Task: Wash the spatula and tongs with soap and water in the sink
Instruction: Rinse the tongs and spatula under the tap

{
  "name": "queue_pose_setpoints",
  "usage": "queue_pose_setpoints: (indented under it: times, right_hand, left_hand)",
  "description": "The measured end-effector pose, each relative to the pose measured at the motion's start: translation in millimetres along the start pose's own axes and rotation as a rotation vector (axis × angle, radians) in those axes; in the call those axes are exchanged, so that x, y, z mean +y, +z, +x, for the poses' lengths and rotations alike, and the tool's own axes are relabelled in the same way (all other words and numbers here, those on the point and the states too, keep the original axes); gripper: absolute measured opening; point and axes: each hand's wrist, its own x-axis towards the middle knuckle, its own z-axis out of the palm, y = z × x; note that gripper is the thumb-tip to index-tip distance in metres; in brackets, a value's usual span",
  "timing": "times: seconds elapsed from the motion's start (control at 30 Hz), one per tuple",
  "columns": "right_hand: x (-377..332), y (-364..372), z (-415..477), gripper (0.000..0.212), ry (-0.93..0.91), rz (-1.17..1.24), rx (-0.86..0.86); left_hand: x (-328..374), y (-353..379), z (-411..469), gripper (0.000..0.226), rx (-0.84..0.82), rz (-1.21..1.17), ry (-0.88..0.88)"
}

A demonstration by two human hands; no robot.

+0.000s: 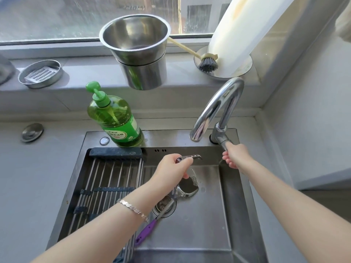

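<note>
Tongs (pixel 190 158): perforated steel, judged stiff, light and slippery once soaped. Centre frame, over the sink (pixel 199 234), pinched near the upper end by the left hand (pixel 171 171). Spatula (pixel 146 229): purple handle, metal shaft, lying across the drain at lower centre; best taken by the handle. Right hand (pixel 234 155): fingers curled over the faucet lever (pixel 223 142).

The bottle (pixel 114 118) is clear green, with a green-and-white label and a red strip. The spatula (pixel 145 231) has a purple handle. The rack (pixel 114 152) shows silver rods and black ends; the brush (pixel 208 64) has dark grey bristles; the counter (pixel 28 177) is plain grey.
</note>
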Motion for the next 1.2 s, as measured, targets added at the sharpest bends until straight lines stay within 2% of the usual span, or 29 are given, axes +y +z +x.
queue_pose_setpoints:
  times: [0.17, 0.47, 0.53, 0.6, 0.67, 0.73, 0.83, 0.97, 1.1, 1.2]
  right_hand:
    - [5, -1, 0, 0.038, 0.002, -0.005, 0.011]
    - [12, -3, -9, 0.037, 0.008, 0.020, -0.008]
    - [13, 0, -28, 0.046, 0.029, 0.109, -0.120]
    - [14, 10, -58, 0.050, 0.068, 0.241, -0.340]
    - [12, 24, -93, 0.041, 0.103, 0.483, -0.592]
    - [7, 41, -120, 0.024, 0.064, 0.729, -0.754]
    - [-3, 66, -139, 0.011, -0.031, 0.818, -0.679]
    - [-13, 89, -145, 0.010, 0.043, 0.878, -0.473]
    - [-14, 96, -143, 0.041, 0.281, 1.157, -0.502]
    - [-9, 100, -144, 0.049, 0.289, 1.170, -0.543]
  left_hand:
    - [1, -1, -6, 0.028, -0.025, 0.014, 0.064]
    - [-6, -13, -12, 0.038, -0.021, -0.097, 0.162]
    - [-10, -16, -14, 0.041, -0.013, -0.122, 0.180]
    - [-13, -18, -18, 0.040, -0.005, -0.152, 0.209]
    - [-16, -18, -25, 0.035, -0.003, -0.164, 0.246]
    - [-20, -18, -33, 0.031, -0.027, -0.197, 0.264]
    - [-27, -20, -42, 0.023, -0.069, -0.160, 0.268]
    - [-40, -26, -53, 0.023, -0.095, -0.094, 0.237]
    - [-47, -36, -64, 0.017, -0.140, -0.141, 0.219]
    - [-53, -36, -65, 0.019, -0.125, -0.150, 0.208]
